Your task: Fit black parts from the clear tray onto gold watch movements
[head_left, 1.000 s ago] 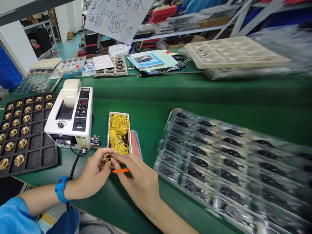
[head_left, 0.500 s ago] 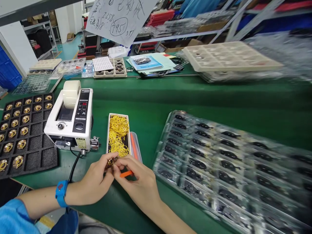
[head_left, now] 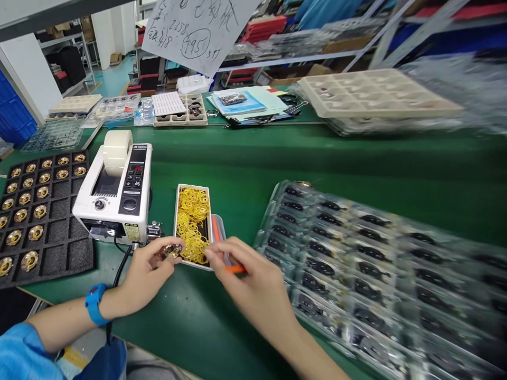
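The left hand (head_left: pixel 138 277) gripped a small round gold-and-dark metal part (head_left: pixel 171 251), shiny and tilted between thumb and fingers, just left of the narrow white box (head_left: pixel 200 266) of thin yellow rings (head_left: pixel 192 211). To the right, the right hand (head_left: pixel 253 279) gripped a slim orange stick (head_left: pixel 236 269), its fingertips drawn together near the box's right rim. Half a second earlier both hands had met at the part; now the right stood apart from it.

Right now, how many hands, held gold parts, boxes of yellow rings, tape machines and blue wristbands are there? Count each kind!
Hands: 2, left hand and right hand
Held gold part: 1
Box of yellow rings: 1
Tape machine: 1
Blue wristband: 1
Total: 6
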Tool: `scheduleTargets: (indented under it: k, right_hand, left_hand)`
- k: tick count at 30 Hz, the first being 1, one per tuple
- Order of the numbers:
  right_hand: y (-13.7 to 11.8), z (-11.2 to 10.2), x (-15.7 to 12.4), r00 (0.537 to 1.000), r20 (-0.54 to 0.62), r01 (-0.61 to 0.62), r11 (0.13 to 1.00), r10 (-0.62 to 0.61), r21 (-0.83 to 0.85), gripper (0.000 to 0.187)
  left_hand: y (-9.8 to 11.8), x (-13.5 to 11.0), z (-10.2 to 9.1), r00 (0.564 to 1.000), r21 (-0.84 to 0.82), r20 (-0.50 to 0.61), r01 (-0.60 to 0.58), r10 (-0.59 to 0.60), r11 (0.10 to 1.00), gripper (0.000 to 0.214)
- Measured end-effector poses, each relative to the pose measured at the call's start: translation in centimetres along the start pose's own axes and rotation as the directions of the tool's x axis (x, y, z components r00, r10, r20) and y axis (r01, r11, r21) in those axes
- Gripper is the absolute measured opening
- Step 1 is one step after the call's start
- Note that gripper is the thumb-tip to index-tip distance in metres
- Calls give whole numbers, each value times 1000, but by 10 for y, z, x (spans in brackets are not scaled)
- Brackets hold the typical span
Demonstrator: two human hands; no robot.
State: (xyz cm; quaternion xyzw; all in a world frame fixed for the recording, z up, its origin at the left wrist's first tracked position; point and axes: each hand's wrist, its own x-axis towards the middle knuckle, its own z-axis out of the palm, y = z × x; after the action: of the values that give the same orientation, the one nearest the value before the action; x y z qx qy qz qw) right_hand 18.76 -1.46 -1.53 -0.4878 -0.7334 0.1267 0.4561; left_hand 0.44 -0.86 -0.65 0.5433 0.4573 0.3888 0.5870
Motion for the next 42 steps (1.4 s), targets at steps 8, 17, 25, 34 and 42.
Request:
scheduleTargets:
  k: [8,17,25,34,42]
  right_hand:
    - [38,-11,-1,986,26,-139,908,163,-394,26]
    - [135,-105,54,915,28,-283,689,403,-667,33]
    - [188,-101,94,653,106,-381,446,750,-810,25]
    - [147,-89,79,746,171,-372,615,644,-695,25]
    - [33,-23,31,901,305,-372,911,308,177,38]
  left_hand:
    - [-6,4,-3,994,-162,14,110,-110,981,35]
    - [-3,8,-7,990,-230,14,140,-140,963,39]
    - [-7,8,-10,984,-260,53,178,-170,949,42]
    - [-13,6,-13,977,-324,200,143,-80,935,41]
    - [-14,6,-11,953,-319,293,174,-78,932,60]
